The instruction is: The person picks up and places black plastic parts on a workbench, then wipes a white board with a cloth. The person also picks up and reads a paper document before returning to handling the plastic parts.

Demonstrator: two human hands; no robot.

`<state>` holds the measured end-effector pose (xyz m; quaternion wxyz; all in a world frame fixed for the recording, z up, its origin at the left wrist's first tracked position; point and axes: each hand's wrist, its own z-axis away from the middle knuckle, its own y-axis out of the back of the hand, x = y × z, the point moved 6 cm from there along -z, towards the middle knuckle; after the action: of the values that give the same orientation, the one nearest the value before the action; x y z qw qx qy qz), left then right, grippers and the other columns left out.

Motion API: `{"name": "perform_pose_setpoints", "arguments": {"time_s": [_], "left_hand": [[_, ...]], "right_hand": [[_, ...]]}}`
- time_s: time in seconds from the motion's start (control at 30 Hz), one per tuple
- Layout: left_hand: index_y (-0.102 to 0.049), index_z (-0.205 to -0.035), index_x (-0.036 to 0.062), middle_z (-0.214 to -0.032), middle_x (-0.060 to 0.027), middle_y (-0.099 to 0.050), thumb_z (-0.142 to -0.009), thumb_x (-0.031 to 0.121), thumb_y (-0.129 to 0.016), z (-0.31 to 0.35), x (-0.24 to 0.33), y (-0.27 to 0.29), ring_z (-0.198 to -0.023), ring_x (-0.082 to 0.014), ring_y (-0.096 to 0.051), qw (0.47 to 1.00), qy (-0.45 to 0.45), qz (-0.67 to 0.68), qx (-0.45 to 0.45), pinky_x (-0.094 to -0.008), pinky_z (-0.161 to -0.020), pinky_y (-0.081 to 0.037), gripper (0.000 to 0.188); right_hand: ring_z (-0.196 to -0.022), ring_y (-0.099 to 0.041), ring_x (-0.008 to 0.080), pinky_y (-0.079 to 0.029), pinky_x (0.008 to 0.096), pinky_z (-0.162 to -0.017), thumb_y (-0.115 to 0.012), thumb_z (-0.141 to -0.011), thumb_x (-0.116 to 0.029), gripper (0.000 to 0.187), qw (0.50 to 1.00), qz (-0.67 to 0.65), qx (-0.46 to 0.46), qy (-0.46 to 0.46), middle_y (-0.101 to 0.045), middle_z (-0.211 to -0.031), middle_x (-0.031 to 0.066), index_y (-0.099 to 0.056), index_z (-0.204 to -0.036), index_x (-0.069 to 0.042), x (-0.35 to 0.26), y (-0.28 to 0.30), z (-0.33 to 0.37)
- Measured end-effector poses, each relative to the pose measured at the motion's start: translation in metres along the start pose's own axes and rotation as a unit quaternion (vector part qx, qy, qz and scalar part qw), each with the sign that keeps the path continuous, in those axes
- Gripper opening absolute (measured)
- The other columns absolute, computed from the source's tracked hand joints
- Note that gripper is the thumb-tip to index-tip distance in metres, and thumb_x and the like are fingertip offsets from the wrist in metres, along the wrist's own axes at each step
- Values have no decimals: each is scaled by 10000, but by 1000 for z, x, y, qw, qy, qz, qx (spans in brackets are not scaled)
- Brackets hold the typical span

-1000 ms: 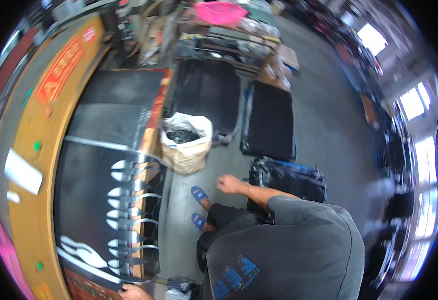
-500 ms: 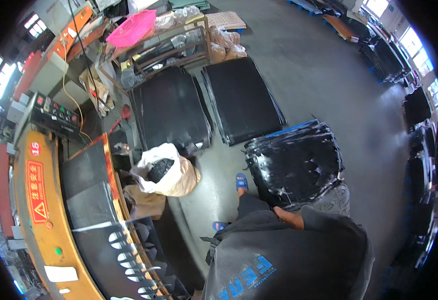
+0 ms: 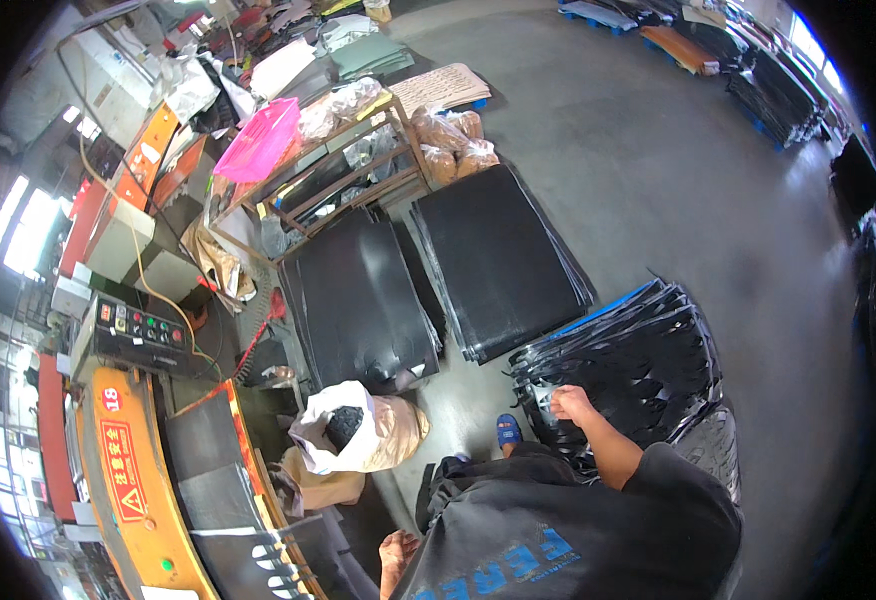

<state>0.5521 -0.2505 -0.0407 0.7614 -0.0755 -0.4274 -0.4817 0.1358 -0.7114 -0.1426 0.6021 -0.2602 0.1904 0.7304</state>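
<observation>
My right hand has its fingers curled in, and I see nothing in it. It is over the near-left part of a stack of shiny black sheets with ragged cut edges. At the lower edge, beside my dark shirt, my left hand is loosely curled, with nothing visible in it. Nearest to that hand is the side of an orange-yellow machine with a black bed. White cut-out shapes show on the bed. A whitish sack with black scraps inside stands beyond my left hand.
Two flat stacks of black sheets, one on the left and one on the right, lie on the floor ahead. Behind them stands a metal rack with a pink basket. A control box sits at the machine's far end.
My right hand has come away from my side and forward over the ragged stack. My left hand has come into view. The surroundings have shifted down and slightly right in view.
</observation>
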Motion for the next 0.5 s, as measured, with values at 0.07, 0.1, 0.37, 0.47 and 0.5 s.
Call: {"name": "perform_pose_setpoints", "arguments": {"time_s": [0.07, 0.1, 0.37, 0.47, 0.5], "left_hand": [[-685, -1033, 54, -918, -100, -739, -944, 282, -666, -10, 22, 8, -774, -264, -714, 999, 12, -44, -2, -397, -705, -585, 246], [-692, -1022, 56, -933, -100, -742, -935, 275, -664, -16, 35, 7, -774, -267, -715, 997, -5, -80, -16, -393, -714, -584, 238], [-676, -924, 62, -831, -86, -664, -921, 228, -621, -147, 102, -30, -664, -241, -603, 965, 101, -198, -142, -378, -625, -510, 175], [-662, -888, 63, -777, -83, -626, -919, 216, -608, -212, 134, -56, -609, -228, -549, 947, 103, -224, -206, -377, -572, -476, 165], [-658, -876, 64, -758, -81, -614, -919, 211, -603, -231, 144, -67, -591, -224, -531, 941, 106, -227, -228, -377, -554, -464, 163]], "right_hand": [[-671, -637, 153, -546, 330, -613, -660, -951, -225, 132, 999, -18, 6, -30, -670, -827, 22, -664, -954, -94, 26, 6, -10], [-568, -537, 143, -376, 324, -475, -613, -921, -112, 100, 996, -80, -25, -14, -582, -730, 14, -592, -824, -104, 43, 5, -14], [-766, -706, 372, -526, 468, -624, -735, -660, -221, 163, 682, 687, -128, 216, -725, -785, 121, -760, -788, -125, 151, 13, -5], [-729, -671, 409, -508, 491, -618, -759, -581, -257, 184, 742, 644, -57, 180, -687, -729, 131, -718, -711, -134, 114, 19, 3], [-729, -664, 413, -501, 501, -622, -758, -567, -253, 182, 771, 613, -27, 170, -674, -709, 127, -702, -691, -132, 93, 18, -1]]}}
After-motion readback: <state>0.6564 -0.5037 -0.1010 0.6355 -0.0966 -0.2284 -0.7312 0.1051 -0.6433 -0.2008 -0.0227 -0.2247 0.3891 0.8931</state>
